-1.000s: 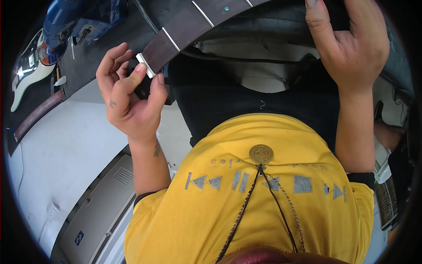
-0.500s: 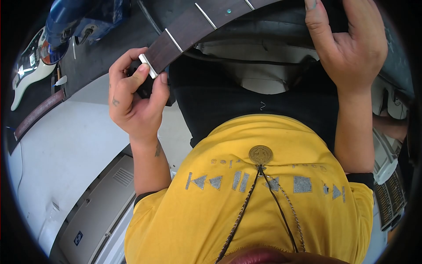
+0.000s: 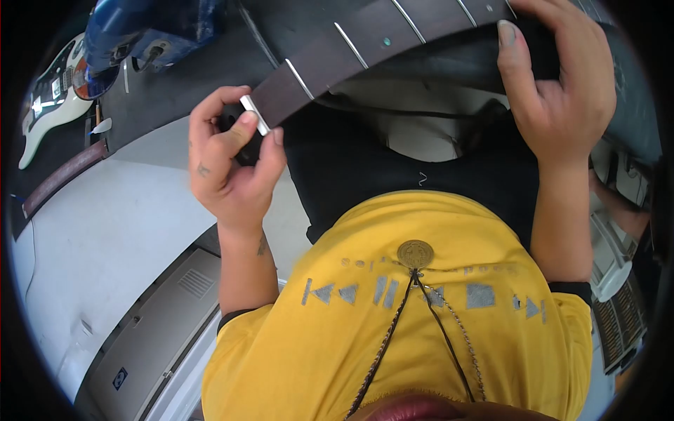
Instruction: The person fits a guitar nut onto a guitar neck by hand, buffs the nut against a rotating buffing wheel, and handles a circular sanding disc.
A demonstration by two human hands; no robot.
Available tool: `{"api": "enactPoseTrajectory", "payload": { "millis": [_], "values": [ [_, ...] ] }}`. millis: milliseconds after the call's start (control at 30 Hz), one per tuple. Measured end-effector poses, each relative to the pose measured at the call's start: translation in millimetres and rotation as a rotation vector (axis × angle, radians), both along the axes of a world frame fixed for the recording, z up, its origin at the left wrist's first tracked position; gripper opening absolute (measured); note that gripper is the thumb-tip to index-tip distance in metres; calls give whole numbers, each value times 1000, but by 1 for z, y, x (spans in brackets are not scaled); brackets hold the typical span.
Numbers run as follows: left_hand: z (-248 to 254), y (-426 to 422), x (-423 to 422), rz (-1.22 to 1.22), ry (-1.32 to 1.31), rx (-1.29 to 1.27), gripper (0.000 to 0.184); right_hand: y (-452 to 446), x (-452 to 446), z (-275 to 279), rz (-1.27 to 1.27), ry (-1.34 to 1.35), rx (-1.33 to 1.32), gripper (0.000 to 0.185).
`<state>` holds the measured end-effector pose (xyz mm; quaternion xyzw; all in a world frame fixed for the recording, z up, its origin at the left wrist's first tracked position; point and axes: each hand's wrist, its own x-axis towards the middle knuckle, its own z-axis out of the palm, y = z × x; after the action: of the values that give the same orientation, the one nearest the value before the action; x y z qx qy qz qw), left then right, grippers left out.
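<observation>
A dark guitar neck [image 3: 365,52] with metal frets and small round inlays runs across the top of the view. My left hand [image 3: 237,158] is closed around its lower left end, with the thumb on the white nut [image 3: 255,116] and the fingers partly behind. At the upper right, my right hand [image 3: 562,84] is at the neck's other part, its fingers reaching over the far edge and its thumb stretched out apart near the lower edge. Some of its fingertips are out of view or hidden.
A blue clamp-like tool [image 3: 140,35] stands at the upper left. Beside it lies a white guitar body [image 3: 53,116]. A curved dark red strip [image 3: 67,175] rests on the bench edge. At the far right, part of another person's leg [image 3: 621,207] shows.
The neck has moved right and down, and more of its frets show. My left hand has moved right with it. My right hand has shifted slightly down, with its thumb lower.
</observation>
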<state>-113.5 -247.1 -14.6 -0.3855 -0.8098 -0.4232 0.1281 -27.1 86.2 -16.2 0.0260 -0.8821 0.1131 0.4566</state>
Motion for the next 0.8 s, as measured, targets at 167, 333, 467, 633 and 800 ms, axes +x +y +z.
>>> {"api": "enactPoseTrajectory", "payload": {
  "millis": [167, 333, 467, 633, 800],
  "values": [
    [5, 1, -3, -10, 21, -72, 39, 10, 11, 9, 0, -225, -46, 26],
    [14, 1, 2, -36, -18, -114, 45, 15, 9, 14, 13, -241, -63, 27],
    [12, 2, -5, -31, -15, -140, 54, 14, 8, 19, -7, -300, -50, 29],
    [14, 2, -1, -29, -55, -153, 57, 15, 13, 21, -15, -365, -62, 31],
    [19, -1, -1, -71, -147, -169, 65, 14, 11, 25, -25, -394, -79, 31]
  ]
}}
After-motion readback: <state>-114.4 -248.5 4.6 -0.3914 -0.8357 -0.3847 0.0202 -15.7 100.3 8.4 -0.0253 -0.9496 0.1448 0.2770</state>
